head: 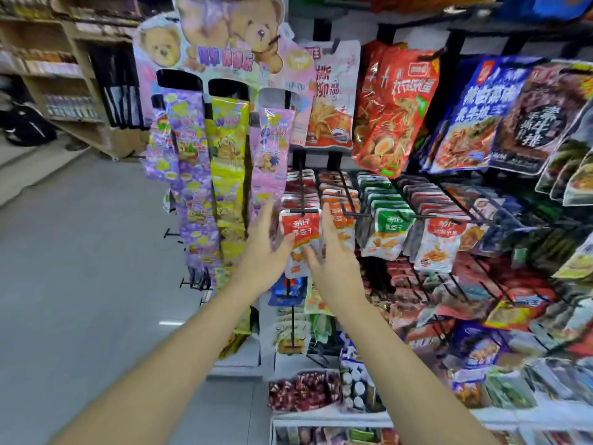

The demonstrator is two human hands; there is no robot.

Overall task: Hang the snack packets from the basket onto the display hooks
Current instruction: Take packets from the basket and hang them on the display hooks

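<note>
Red packet hangs on a hook at the rack's left edge. Left hand and right hand flank it, fingers spread straight, thumbs touching its face.

Aisle floor open; packed hooks block right.

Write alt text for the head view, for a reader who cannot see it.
The left hand and right hand flank a red-and-white snack packet hanging at the front of a display hook. Many other colourful packets hang around it.
</note>
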